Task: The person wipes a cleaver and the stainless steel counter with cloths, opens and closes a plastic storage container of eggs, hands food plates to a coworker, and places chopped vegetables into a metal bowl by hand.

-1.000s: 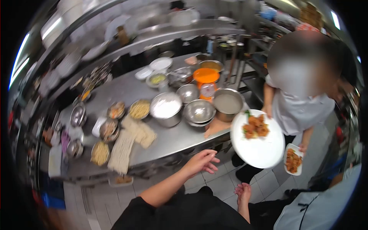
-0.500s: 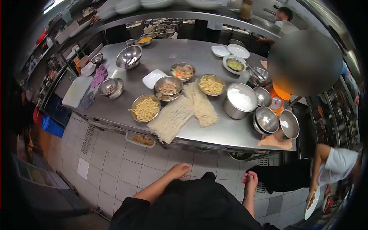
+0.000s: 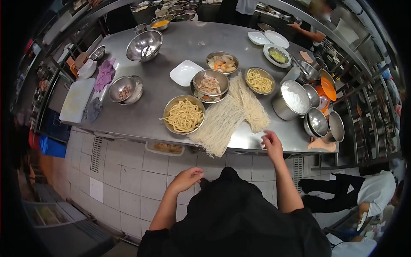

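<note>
My right hand [image 3: 272, 145] is just off the front edge of the steel table, nothing in it and its fingers partly stretched. Nearest to it is a spread of pale thin dried noodles [image 3: 222, 122], whose lower end overhangs the edge. Lower and to the left, my left hand [image 3: 186, 179] hangs over the floor, empty, its fingers loosely bent. Beyond it on the table stands a bowl of thick yellow noodles [image 3: 185, 115]. A second noodle bowl [image 3: 259, 81] is farther right, beside a pot of white powder [image 3: 295, 97]. Between them sits a bowl of sliced meat [image 3: 210, 83].
A white square plate [image 3: 186, 73] and a large steel bowl [image 3: 144, 46] lie farther back. Steel bowls [image 3: 318, 122] crowd the right end, a cutting board [image 3: 77, 100] the left. A person in a white shirt [image 3: 377, 192] is at my right; another person's arm [image 3: 307, 33] shows behind the table.
My view has moved closer to the table. My right hand has risen forward to its edge, while the left stays low. The person at right has shifted, and the plate they carried is less visible.
</note>
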Demonstrator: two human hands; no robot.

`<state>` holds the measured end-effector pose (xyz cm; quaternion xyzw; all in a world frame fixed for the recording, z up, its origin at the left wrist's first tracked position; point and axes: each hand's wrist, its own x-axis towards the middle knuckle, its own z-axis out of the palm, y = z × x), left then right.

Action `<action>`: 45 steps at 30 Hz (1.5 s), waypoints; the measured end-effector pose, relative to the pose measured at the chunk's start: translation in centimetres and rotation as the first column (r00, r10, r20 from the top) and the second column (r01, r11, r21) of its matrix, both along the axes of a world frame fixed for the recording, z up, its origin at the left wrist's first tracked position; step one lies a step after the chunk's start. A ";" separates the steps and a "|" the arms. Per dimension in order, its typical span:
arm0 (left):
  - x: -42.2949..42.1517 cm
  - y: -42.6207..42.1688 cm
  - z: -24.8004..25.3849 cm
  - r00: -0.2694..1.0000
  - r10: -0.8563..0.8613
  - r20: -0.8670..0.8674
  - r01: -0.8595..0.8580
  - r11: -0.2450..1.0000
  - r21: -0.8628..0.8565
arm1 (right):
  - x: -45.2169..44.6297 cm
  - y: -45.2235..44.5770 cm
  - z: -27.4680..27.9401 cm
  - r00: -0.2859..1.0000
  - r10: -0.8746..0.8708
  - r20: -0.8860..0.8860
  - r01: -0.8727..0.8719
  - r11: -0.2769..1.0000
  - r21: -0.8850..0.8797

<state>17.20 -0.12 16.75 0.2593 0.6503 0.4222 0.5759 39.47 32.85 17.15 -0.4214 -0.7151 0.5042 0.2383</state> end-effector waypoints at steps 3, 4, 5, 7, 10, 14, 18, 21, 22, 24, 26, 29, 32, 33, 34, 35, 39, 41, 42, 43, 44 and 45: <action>-2.3 0.1 3.1 0.997 -0.037 0.070 0.031 0.997 0.075 | -4.1 2.9 1.7 0.988 0.017 0.153 -0.067 0.941 0.331; -3.2 0.6 4.3 0.996 -0.049 0.068 0.044 0.996 0.073 | -5.8 3.2 3.5 0.980 -0.022 0.199 -0.054 0.928 0.368; -4.5 1.5 5.5 0.999 -0.032 0.019 0.029 0.989 0.144 | -7.3 4.5 4.1 0.970 -0.036 0.240 -0.065 0.915 0.398; -7.4 3.9 7.0 0.999 -0.019 -0.036 0.026 0.977 0.213 | -9.9 6.8 4.6 0.960 -0.056 0.273 -0.068 0.903 0.423; -12.2 8.2 8.9 0.984 0.143 -0.108 -0.111 0.960 0.258 | -13.9 9.6 4.2 0.896 -0.188 0.403 -0.105 0.792 0.602; -17.1 14.4 10.3 0.901 0.294 -0.319 -0.197 0.933 0.302 | -17.0 12.3 2.9 0.717 -0.136 0.684 -0.235 0.876 0.420; -22.1 17.9 9.2 0.773 0.351 -0.529 -0.189 0.923 0.335 | -19.7 14.0 2.2 0.674 -0.092 0.733 -0.284 0.884 0.372; -25.9 21.7 8.3 0.669 0.328 -0.667 -0.110 0.931 0.348 | -21.3 14.9 3.0 0.680 -0.052 0.731 -0.304 0.887 0.346; -26.9 23.0 7.3 0.613 0.308 -0.728 -0.051 0.935 0.352 | -21.2 15.2 2.9 0.683 -0.040 0.729 -0.308 0.889 0.338; -29.2 25.9 5.9 0.580 0.286 -0.763 -0.010 0.939 0.345 | -21.9 16.0 2.1 0.666 -0.118 0.736 -0.275 0.879 0.389; -30.4 28.1 4.9 0.549 0.253 -0.797 0.058 0.939 0.338 | -22.4 16.2 1.9 0.655 -0.125 0.746 -0.306 0.858 0.412; -32.0 31.2 4.2 0.460 0.162 -0.873 0.273 0.910 0.312 | -23.8 14.8 2.9 0.561 -0.265 0.784 -0.192 0.880 0.435; -32.6 33.9 4.0 0.308 0.146 -0.940 0.457 0.844 0.280 | -24.7 13.1 2.9 0.506 -0.374 0.777 -0.120 0.862 0.493; -32.5 34.8 4.1 0.294 0.108 -0.950 0.460 0.855 0.240 | -24.8 12.8 2.6 0.495 -0.379 0.782 -0.116 0.863 0.491; -32.5 35.5 4.1 0.296 0.112 -0.949 0.479 0.842 0.249 | -24.6 12.8 2.4 0.486 -0.398 0.778 -0.096 0.860 0.500; -32.4 36.3 4.1 0.234 0.021 -0.972 0.472 0.872 0.132 | -24.5 12.7 2.3 0.519 -0.336 0.786 -0.117 0.883 0.455; -32.6 39.1 4.0 0.101 -0.141 -0.985 0.469 0.880 -0.078 | -25.2 14.4 2.6 0.555 -0.223 0.802 -0.160 0.917 0.366; -33.2 39.9 3.6 0.075 -0.090 -0.993 0.470 0.882 -0.045 | -26.1 15.7 2.2 0.555 -0.194 0.809 -0.155 0.931 0.330; -33.9 40.4 3.3 0.067 -0.098 -0.993 0.469 0.882 -0.055 | -26.4 16.3 1.9 0.562 -0.187 0.806 -0.153 0.934 0.324; -34.7 40.9 3.1 0.043 -0.073 -0.996 0.460 0.887 -0.045 | -26.5 17.0 1.6 0.563 -0.198 0.803 -0.158 0.927 0.340; -35.7 41.5 3.2 0.019 -0.047 -0.999 0.451 0.892 -0.033 | -26.9 17.5 1.6 0.564 -0.210 0.799 -0.163 0.920 0.357; -37.2 42.3 2.8 0.016 -0.031 -0.999 0.444 0.896 -0.020 | -27.3 17.8 1.6 0.574 -0.209 0.792 -0.163 0.919 0.360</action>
